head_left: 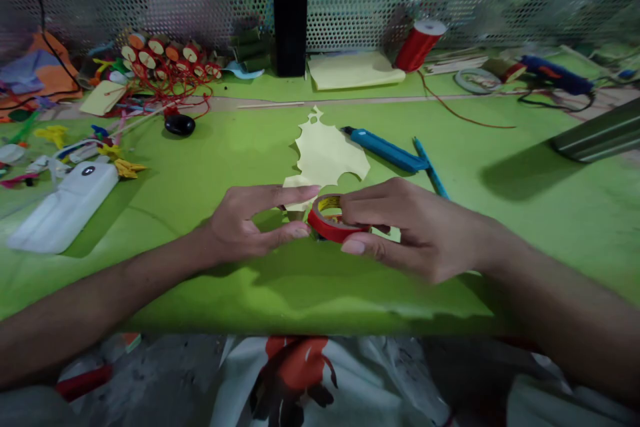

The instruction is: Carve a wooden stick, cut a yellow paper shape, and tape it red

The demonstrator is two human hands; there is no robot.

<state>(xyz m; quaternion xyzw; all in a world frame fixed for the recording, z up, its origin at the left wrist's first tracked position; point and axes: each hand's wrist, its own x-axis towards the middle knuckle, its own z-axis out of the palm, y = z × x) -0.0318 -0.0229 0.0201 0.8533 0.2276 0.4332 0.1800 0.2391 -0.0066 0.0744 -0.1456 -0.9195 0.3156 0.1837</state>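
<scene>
A roll of red tape (334, 229) is pinched between the thumb and fingers of my right hand (415, 227), above the near part of the green table. At its left side is my left hand (265, 217), thumb and forefinger apart, with the fingertips close to the roll; whether they touch it cannot be made out. Behind the hands lies a pale yellow sheet (327, 153) with scalloped cut edges. A blue utility knife (387, 149) rests to the right of the sheet, and a blue pen (431, 168) is beside it.
The green table (225, 160) holds a white power bank (65, 207) and a black mouse-like object (180, 124) at left. Along the back are a black phone (291, 30), folded yellow paper (355, 71), a red spool (419, 47) and a glue gun (557, 75). A metal cylinder (600, 133) is at right.
</scene>
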